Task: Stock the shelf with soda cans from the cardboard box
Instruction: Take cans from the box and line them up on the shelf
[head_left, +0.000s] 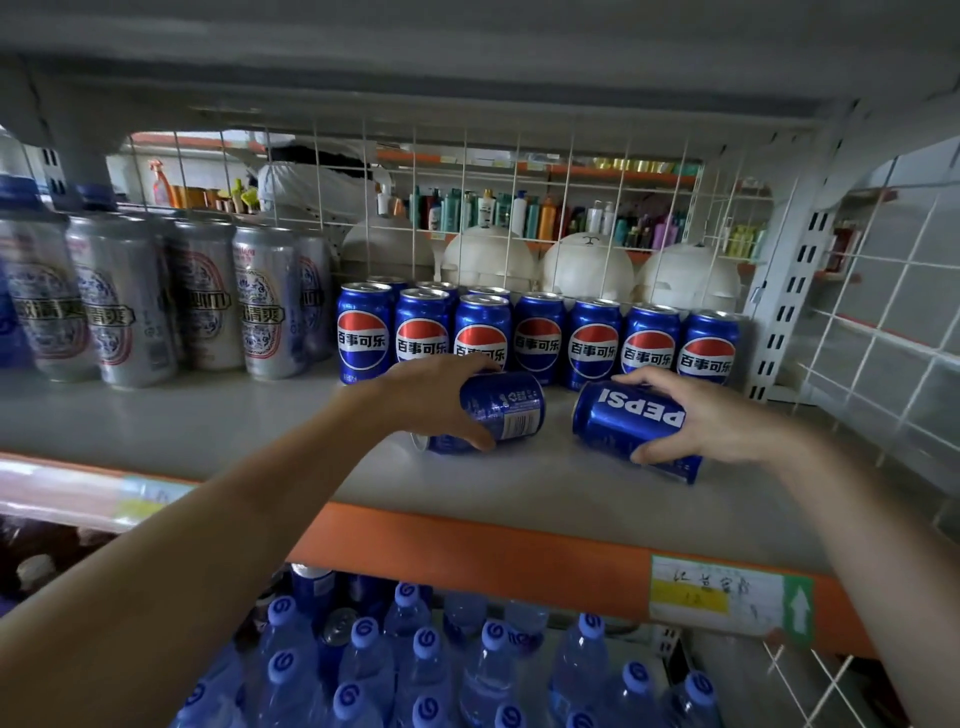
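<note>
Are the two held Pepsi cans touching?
Apart. Head view shows bare shelf between the left can, in the left hand, and the right can, in the right hand.

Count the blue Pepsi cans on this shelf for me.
12. Seven stand in the front row; three tops show behind its left end; the left hand grips one can; the right hand grips the PEPSI-lettered can. More may hide behind.

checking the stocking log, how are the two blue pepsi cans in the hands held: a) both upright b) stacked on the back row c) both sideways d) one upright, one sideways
c: the left hand grips the left blue metal Pepsi can and the right hand the right blue metal Pepsi can, both sideways, unlike the upright row of cans behind.
</note>
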